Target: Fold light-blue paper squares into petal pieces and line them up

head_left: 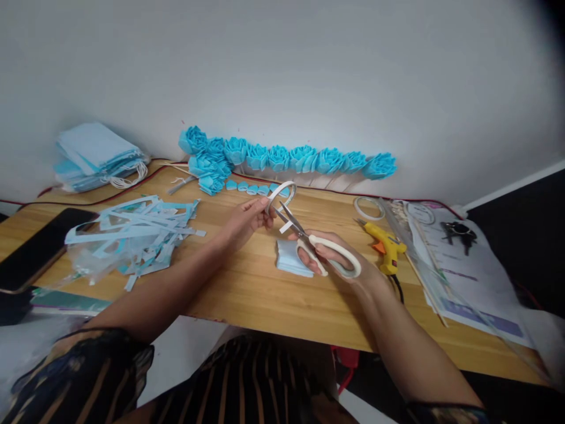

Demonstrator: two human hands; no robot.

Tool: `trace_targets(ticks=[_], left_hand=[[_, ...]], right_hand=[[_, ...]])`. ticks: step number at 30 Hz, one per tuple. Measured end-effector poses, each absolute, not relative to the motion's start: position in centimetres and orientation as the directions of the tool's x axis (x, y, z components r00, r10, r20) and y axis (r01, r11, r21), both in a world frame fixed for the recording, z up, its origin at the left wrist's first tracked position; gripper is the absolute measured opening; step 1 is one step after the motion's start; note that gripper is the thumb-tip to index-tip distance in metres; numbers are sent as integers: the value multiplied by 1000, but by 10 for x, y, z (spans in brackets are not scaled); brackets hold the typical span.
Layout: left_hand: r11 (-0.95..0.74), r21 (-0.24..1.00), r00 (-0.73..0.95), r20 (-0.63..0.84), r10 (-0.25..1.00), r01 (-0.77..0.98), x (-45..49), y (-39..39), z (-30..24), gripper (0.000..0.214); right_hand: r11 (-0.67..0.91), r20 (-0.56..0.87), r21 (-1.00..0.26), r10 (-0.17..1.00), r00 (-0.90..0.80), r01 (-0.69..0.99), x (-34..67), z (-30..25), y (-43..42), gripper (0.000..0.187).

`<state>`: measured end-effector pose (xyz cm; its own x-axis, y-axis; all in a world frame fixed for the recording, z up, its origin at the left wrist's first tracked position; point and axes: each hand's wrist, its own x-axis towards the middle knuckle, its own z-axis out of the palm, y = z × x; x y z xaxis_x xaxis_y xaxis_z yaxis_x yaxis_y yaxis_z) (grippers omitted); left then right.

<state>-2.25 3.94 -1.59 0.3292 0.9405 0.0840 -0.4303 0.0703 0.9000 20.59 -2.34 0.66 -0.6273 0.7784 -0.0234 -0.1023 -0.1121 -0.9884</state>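
My left hand [248, 222] pinches a thin white roll of tape [291, 189], held up over the middle of the table. Scissors [351, 263] with cream handles are in my right hand [329, 250], fingers through the loops. Their blades are parted, pointing at the tape roll, and a short white strip [286, 226] lies by the blades; whether it is cut off I cannot tell. Below the scissors rests a small stack of folded pale blue sheets [291, 259], partly hidden by my right hand.
Blue fabric flowers [279, 158] line the wall, with small blue pieces [252, 189] before them. Cut strips [141, 229], a phone [42, 247] and stacked masks [95, 153] lie left. Rightward are a yellow glue gun [388, 247], another tape roll [369, 208], keys [459, 234] and printed paper [477, 282].
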Motion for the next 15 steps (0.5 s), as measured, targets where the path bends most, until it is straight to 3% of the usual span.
trace_targets(ticks=[15], left_hand=[[51,914,392,121,912,-402,-22,37,-19,50]], right_hand=[[-174,-36,-971,787,-616,-165,204,1,-25,50]])
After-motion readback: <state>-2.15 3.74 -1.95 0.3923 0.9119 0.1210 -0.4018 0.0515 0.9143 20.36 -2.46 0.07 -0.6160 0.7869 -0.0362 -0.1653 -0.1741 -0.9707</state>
